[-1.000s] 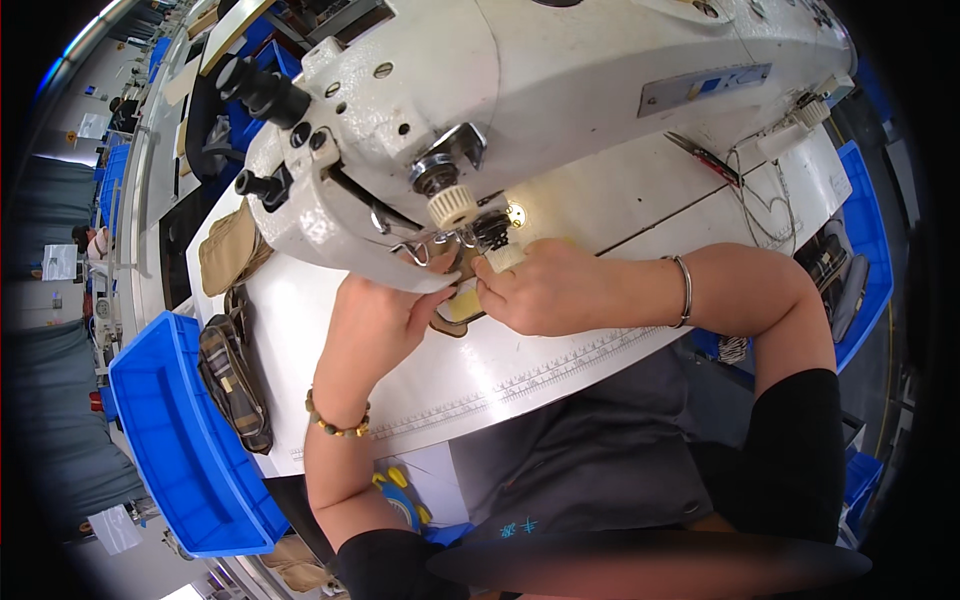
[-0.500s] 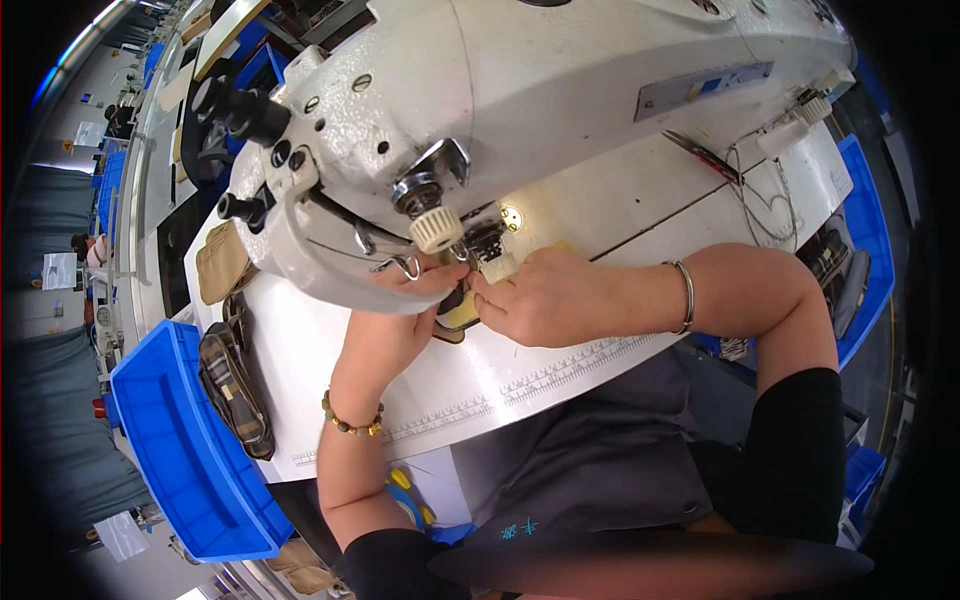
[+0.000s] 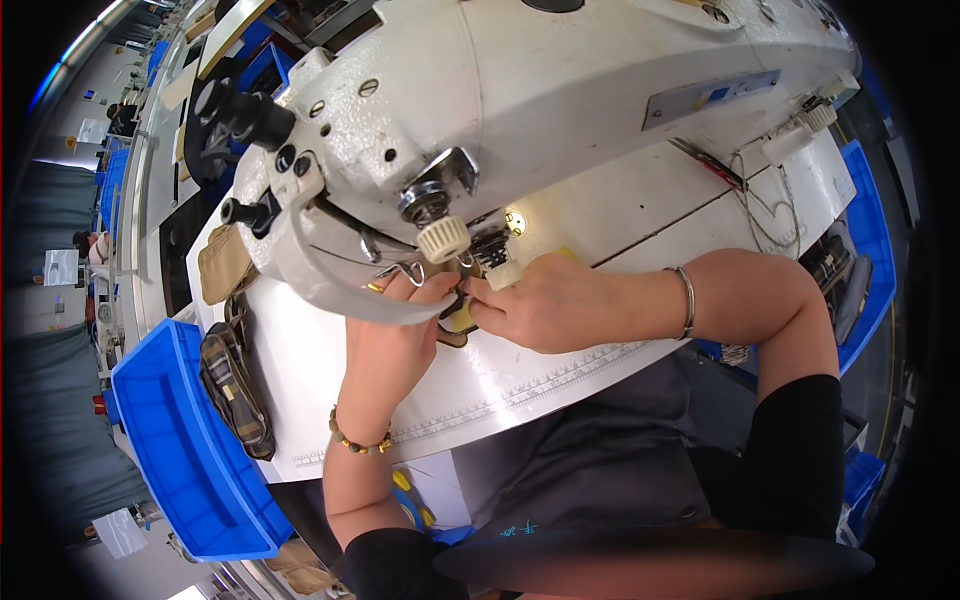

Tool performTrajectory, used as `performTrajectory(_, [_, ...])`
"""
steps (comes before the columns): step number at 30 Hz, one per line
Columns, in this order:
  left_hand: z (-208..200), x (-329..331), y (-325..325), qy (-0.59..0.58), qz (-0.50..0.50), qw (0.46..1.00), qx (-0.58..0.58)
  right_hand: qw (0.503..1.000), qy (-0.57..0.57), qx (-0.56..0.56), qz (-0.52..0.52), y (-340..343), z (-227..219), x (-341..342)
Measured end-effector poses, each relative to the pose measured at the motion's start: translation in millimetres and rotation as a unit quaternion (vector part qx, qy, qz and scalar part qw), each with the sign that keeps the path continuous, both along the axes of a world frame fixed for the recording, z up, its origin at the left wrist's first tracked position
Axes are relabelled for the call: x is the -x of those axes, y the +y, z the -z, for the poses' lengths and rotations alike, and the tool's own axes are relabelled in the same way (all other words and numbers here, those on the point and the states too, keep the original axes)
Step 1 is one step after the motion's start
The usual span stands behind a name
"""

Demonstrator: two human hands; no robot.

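Note:
A white sewing machine [image 3: 560, 75] fills the upper middle of the view, its needle area above both my hands. Beneath it lies a small piece of dark-edged material [image 3: 452, 339] with a yellowish surface, mostly covered by my fingers. My left hand [image 3: 392, 335] reaches in from the left, fingers bent together at the piece and partly hidden behind the machine's pale curved guard [image 3: 330, 290]; a ring shows on one finger. From the right, my right hand [image 3: 545, 305] pinches at the same piece, thumb and forefinger closed close to the left fingertips.
Left of the white table [image 3: 300, 400] stands a blue bin [image 3: 195, 450]. Brown plaid fabric pieces [image 3: 235, 375] and a tan piece [image 3: 226, 265] lie on the left edge. Tweezers [image 3: 705, 162] and loose cord [image 3: 765, 215] lie back right. Another blue bin [image 3: 872, 250] holds dark items.
My left fingers have shifted and bent more, so a ring now shows beside the guard. The right hand stays nearly in place. The whole view has tilted slightly.

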State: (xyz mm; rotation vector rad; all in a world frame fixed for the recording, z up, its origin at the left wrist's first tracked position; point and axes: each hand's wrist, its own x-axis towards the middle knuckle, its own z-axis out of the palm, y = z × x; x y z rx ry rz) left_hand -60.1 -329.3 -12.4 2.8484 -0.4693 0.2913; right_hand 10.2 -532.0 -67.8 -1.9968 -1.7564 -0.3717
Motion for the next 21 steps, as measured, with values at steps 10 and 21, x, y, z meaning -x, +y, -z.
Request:
performTrajectory(10, [9.0, -12.4, 10.7, 0.027, 0.060, 0.997, 0.046, 0.997, 0.068, 0.037, -0.019, -4.0, -10.0, 1.1])
performTrajectory(21, [-2.0, -6.1, -4.5, 0.002, 0.031, 0.998, -0.052, 0.996, 0.074, 0.053, -0.019, -3.7, -7.9, 4.6])
